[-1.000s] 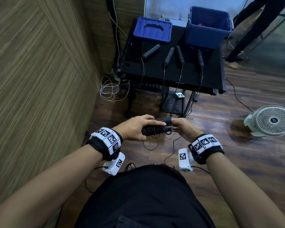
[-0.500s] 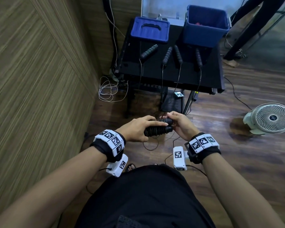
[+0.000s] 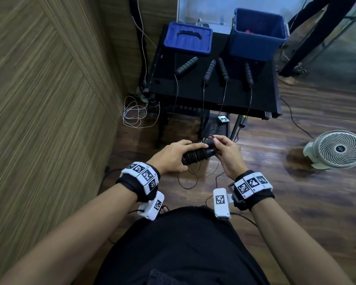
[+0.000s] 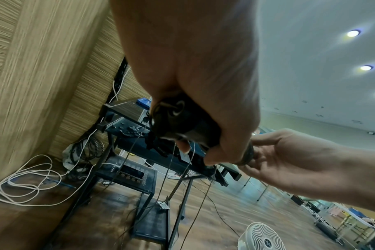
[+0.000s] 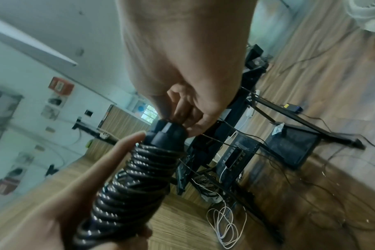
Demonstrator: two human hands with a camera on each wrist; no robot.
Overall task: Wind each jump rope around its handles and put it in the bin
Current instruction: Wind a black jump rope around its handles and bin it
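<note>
The left hand (image 3: 169, 156) grips the nearly wound jump rope (image 3: 195, 154) while the right hand (image 3: 227, 152) pinches its last loose cord at the handle caps (four handles (image 3: 222, 68) lie unwound on the worktop (image 3: 193, 93)), the bin (image 3: 257, 45) waiting beyond.

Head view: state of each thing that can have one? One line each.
held jump rope: cord mostly wound round its paired handles, a short tail loose.
left hand: grips the wound bundle.
right hand: pinches the cord end at the handle tips.
four handles on the table: unwound, cords hanging over the front edge.
blue bin: open, something red inside.
blue lid: off, flat on the table.
fan: cannot tell if running.
</note>
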